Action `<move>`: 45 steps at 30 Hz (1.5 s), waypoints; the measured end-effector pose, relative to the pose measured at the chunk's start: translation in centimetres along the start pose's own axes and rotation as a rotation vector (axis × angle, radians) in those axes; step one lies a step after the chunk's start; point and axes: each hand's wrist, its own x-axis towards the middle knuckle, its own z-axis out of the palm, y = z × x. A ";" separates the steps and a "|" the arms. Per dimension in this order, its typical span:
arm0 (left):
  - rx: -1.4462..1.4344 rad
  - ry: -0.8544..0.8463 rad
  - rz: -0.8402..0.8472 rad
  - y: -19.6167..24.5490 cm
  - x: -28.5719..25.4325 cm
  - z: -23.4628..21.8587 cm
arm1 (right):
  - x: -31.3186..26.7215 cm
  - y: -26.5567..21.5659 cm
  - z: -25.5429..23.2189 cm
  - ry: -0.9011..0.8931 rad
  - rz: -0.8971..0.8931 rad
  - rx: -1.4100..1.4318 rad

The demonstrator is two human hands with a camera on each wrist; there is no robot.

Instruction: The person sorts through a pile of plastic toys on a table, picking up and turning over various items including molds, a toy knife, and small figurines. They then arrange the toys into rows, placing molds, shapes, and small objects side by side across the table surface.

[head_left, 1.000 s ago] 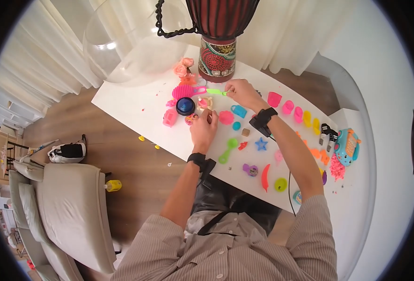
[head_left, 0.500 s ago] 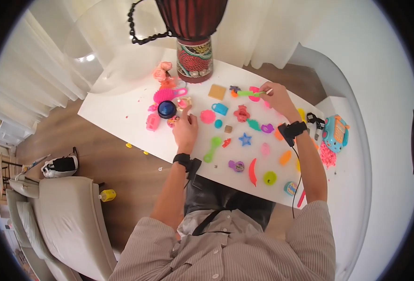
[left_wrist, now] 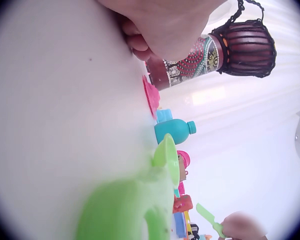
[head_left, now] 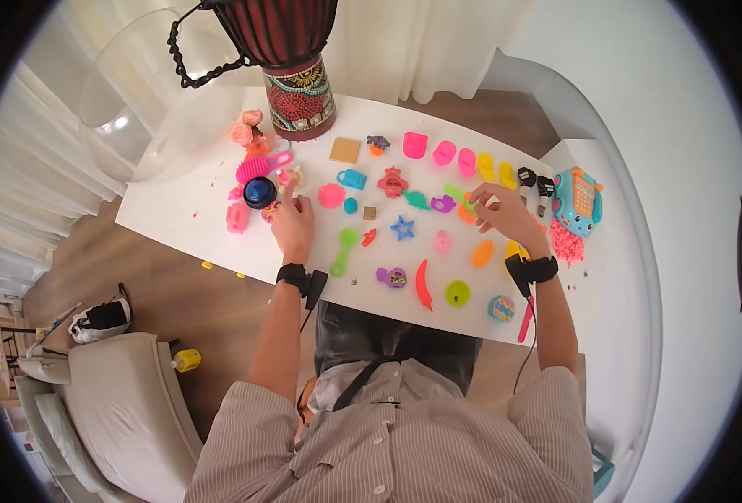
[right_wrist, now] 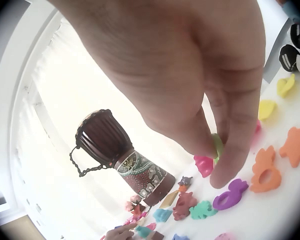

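Observation:
My right hand (head_left: 509, 220) pinches a light green toy knife (head_left: 456, 194) above the right part of the table. In the left wrist view the knife's blade (left_wrist: 206, 213) points up from the fingers. Close under it lie a purple ring-shaped toy (head_left: 443, 204) and an orange toy (head_left: 466, 213). In the right wrist view my fingers cover most of the knife. At the left, my left hand (head_left: 294, 228) rests low on the table with fingers loosely bent, beside a dark blue domed object (head_left: 259, 193) and a pink toy (head_left: 237, 218).
A djembe drum (head_left: 299, 101) stands at the back left, near artificial roses (head_left: 248, 127) and a pink hairbrush (head_left: 257, 167). Molds and toys lie in rows, among them a blue star (head_left: 402, 227) and green spoon (head_left: 344, 251). A toy phone (head_left: 579, 201) stands at the right beside pink bits (head_left: 566, 243).
My right hand has carried the green toy knife from the back middle of the table to the right and nearer my body. My left hand stays by the dark blue domed object. The head view has shifted right.

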 end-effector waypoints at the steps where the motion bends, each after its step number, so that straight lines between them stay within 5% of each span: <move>1: -0.005 0.015 0.015 0.0 0.0 0.0 | -0.2 0.0 0.1 -0.047 -0.022 0.010; 9: -0.047 0.034 0.054 0.1 -0.1 -0.2 | -2.1 -4.0 3.1 -0.105 -0.098 -0.152; 11: -0.066 0.029 0.049 0.3 -0.1 -0.1 | -2.2 -4.7 6.1 -0.035 -0.411 -0.250; 15: -0.058 0.021 0.042 0.1 -0.1 -0.1 | -1.6 -7.7 13.3 -0.072 -0.597 -0.192; 20: -0.093 0.120 0.001 0.4 0.0 -0.2 | 0.7 -8.6 22.1 -0.074 -0.874 -0.473; 23: -0.287 0.156 -0.029 -0.2 0.3 -0.5 | 1.0 -9.4 24.9 -0.127 -0.747 -0.702; 33: -0.927 0.173 -0.255 -0.5 0.3 -2.5 | 5.0 -8.0 25.8 -0.443 -0.649 -0.533; 36: -1.045 0.176 -0.284 -0.3 0.3 -3.1 | 8.1 -9.1 25.9 -0.334 -0.663 -0.497; 38: -1.081 0.158 -0.298 -0.1 0.3 -3.5 | 9.8 -11.2 25.9 -0.041 -0.654 -0.482; 45: -1.217 0.154 -0.274 -2.5 1.2 -5.8 | 15.8 -9.8 28.3 -0.127 -0.571 -0.797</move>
